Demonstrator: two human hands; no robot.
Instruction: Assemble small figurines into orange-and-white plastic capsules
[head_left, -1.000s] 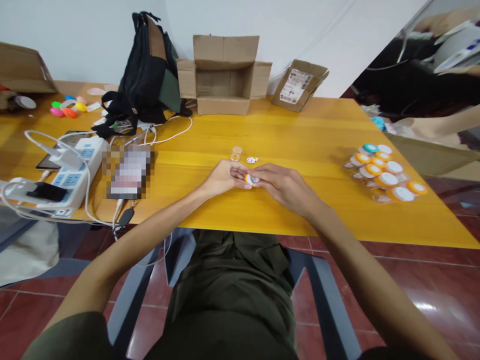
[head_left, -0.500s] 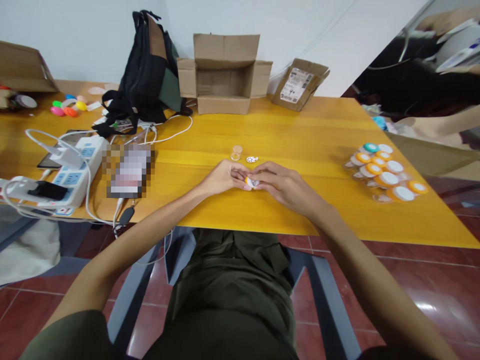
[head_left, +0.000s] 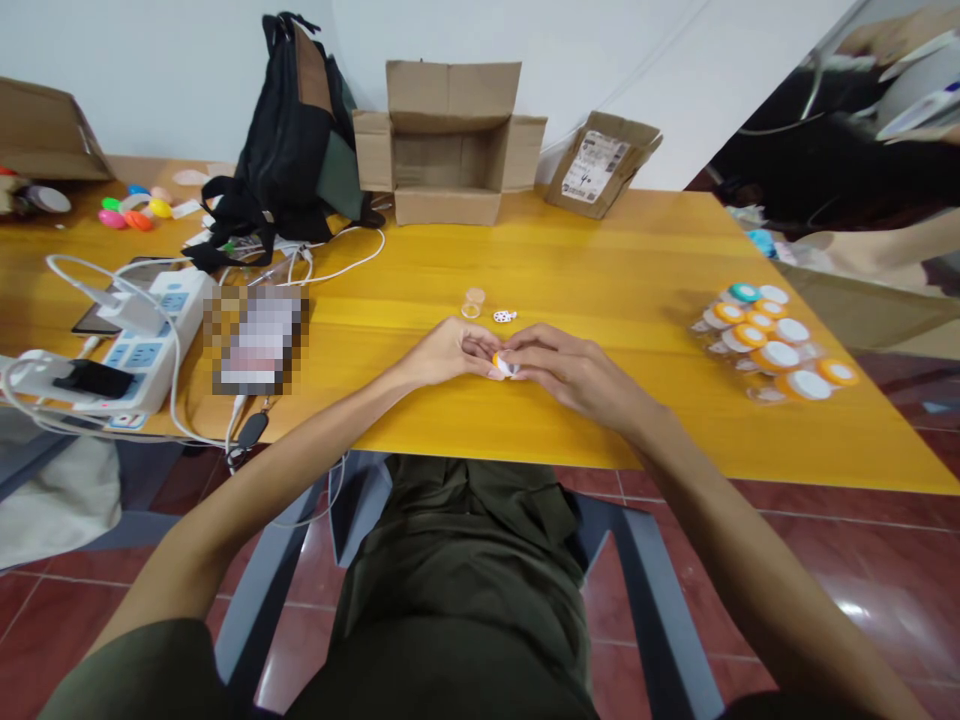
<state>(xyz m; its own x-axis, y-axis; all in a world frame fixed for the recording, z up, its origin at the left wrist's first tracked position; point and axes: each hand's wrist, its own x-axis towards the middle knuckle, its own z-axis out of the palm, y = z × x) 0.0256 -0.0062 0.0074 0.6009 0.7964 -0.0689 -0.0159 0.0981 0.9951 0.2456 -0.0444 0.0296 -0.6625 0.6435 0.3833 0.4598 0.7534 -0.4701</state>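
Note:
Close to the table's front edge, my left hand point(head_left: 451, 352) and my right hand point(head_left: 568, 368) meet around a small orange-and-white lid point(head_left: 503, 365). Both sets of fingers are closed on it from opposite sides and hide part of it. Just beyond my fingertips, a small clear round container point(head_left: 472, 304) stands on the table. To its right lies a white piece with dark spots or holes point(head_left: 505, 316), too small to make out.
Several clear jars with orange, white and teal lids point(head_left: 780, 350) cluster at the right. An open cardboard box point(head_left: 448, 208), a smaller carton point(head_left: 600, 165) and a backpack point(head_left: 289, 140) line the wall. Left are a power strip point(head_left: 161, 345), cables and a blurred phone point(head_left: 262, 340).
My hands keep almost the same place; the lid between my fingers has turned slightly, with more of its orange rim showing. The camera view has shifted a little.

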